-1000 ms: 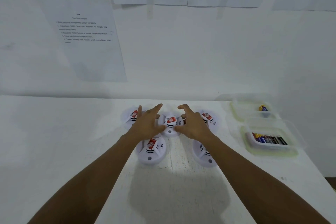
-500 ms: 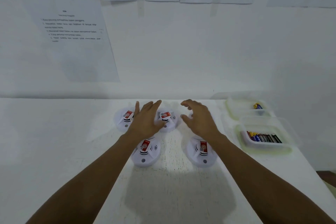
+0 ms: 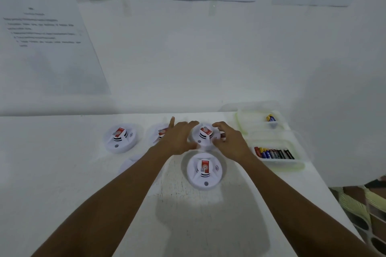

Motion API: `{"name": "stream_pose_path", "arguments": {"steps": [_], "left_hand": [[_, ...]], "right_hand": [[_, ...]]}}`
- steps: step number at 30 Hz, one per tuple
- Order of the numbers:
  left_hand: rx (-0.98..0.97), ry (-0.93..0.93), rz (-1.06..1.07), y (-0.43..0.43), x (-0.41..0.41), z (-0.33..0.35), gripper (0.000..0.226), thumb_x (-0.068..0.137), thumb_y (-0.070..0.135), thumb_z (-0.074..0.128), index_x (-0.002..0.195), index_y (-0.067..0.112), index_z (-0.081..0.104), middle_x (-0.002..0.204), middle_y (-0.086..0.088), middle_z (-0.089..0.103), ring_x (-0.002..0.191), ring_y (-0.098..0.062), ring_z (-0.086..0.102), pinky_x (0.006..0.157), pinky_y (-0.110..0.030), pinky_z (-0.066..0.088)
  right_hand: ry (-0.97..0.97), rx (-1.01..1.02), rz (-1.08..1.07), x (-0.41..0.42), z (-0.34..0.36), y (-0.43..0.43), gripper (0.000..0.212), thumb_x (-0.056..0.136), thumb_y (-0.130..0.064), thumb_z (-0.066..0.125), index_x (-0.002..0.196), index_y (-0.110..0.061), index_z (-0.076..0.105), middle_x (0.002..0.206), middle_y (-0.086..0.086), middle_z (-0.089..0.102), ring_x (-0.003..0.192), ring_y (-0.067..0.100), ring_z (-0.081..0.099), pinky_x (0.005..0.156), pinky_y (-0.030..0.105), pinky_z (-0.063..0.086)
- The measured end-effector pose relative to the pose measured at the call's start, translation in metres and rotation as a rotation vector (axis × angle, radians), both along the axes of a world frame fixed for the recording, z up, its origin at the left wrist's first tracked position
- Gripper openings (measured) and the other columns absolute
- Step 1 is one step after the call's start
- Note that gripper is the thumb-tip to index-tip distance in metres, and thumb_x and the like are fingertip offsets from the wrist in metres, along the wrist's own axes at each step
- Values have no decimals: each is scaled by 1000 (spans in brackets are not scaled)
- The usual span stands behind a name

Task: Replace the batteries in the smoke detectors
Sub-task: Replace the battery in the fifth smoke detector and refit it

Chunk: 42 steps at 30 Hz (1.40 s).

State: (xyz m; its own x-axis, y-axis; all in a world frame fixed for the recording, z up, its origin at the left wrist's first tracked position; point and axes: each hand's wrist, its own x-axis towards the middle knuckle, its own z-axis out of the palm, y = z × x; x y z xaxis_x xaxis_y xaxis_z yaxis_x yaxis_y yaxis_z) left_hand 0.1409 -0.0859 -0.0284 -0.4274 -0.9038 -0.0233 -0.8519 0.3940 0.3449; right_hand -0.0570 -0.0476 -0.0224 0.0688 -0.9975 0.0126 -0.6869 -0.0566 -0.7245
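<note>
Several white round smoke detectors with red labels lie on the white table (image 3: 62, 173). One sits at the back left (image 3: 120, 137). The back middle detector (image 3: 159, 132) is half hidden by my left hand (image 3: 179, 139). The back right detector (image 3: 205, 135) lies between my hands: the left hand's spread fingers are at its left side, and my right hand (image 3: 230, 142) curves its fingers and thumb beside its right rim. Blur hides any contact. A front detector (image 3: 204, 170) lies just below it. Another detector (image 3: 129, 164) peeks out from under my left forearm.
A clear tray (image 3: 279, 162) at the right holds a row of several batteries (image 3: 273, 153). Behind it a second tray (image 3: 240, 120) holds one battery (image 3: 270, 118). Paper sheets hang on the wall behind. The table's right edge drops to the floor at the lower right.
Both hands left the back middle detector, lifted apart, and moved right to flank the back right detector. The view also shifted to the right.
</note>
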Motion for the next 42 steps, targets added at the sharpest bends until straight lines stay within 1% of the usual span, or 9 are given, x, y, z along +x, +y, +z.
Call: {"name": "stream_pose_path", "arguments": {"steps": [5,11,14,19,25,29,32,39,42], "left_hand": [[-79,58,3,5,-8,7,66,87,46,65,142,20,40,142,-1,51,135,-19,39,118,-42,0],[-112,530,72,15,-1,8,79,67,42,85,134,13,53,122,-3,58,109,-16,57,95,-30,50],[-108,593,58,24,3,12,74,66,29,88,131,13,56,124,2,56,102,-4,57,87,-9,47],[-88,642,86,39,6,29,55,76,31,80,125,21,60,118,18,56,92,16,55,75,2,40],[-40,762,98,53,-1,44,55,85,52,60,133,26,54,118,15,65,99,-5,64,83,-15,45],[-10,727,92,61,-6,29,92,69,61,73,147,33,33,137,14,52,122,-5,51,94,-23,46],[1,776,86,62,-7,22,105,58,56,82,146,31,32,141,11,49,126,-9,49,97,-32,50],[-17,762,-54,62,3,45,88,63,24,91,138,27,44,128,5,56,113,-3,54,85,-17,51],[-13,721,-89,63,4,50,92,65,23,90,139,34,36,128,5,53,114,2,50,87,-14,49]], "right_hand": [[-41,-52,115,-4,5,3,56,76,-17,79,126,-20,54,114,1,67,101,19,65,90,36,54],[-88,-214,186,-11,22,2,63,73,-14,84,128,-17,55,117,-7,61,103,9,58,90,23,52],[-86,-207,248,-18,25,4,71,73,-17,86,133,-23,50,125,-9,59,108,4,56,87,13,50],[-134,-246,309,-21,32,18,66,78,-19,82,135,-25,49,134,-11,54,115,5,57,87,19,54],[-187,-249,91,-18,43,29,42,89,-25,71,126,-22,51,108,-3,69,75,9,72,72,30,60],[-496,-53,-5,-12,55,42,34,93,-24,67,119,-19,47,96,10,74,64,26,74,68,43,62],[-463,-12,46,-8,58,49,40,93,-23,66,125,-22,42,86,10,75,65,26,73,60,35,60],[-249,-204,113,-15,60,48,48,86,-20,74,127,-28,51,110,-2,64,71,19,71,66,30,60],[-331,-156,144,-14,64,49,40,85,-15,74,120,-27,58,115,2,63,71,23,71,62,35,61]]}}
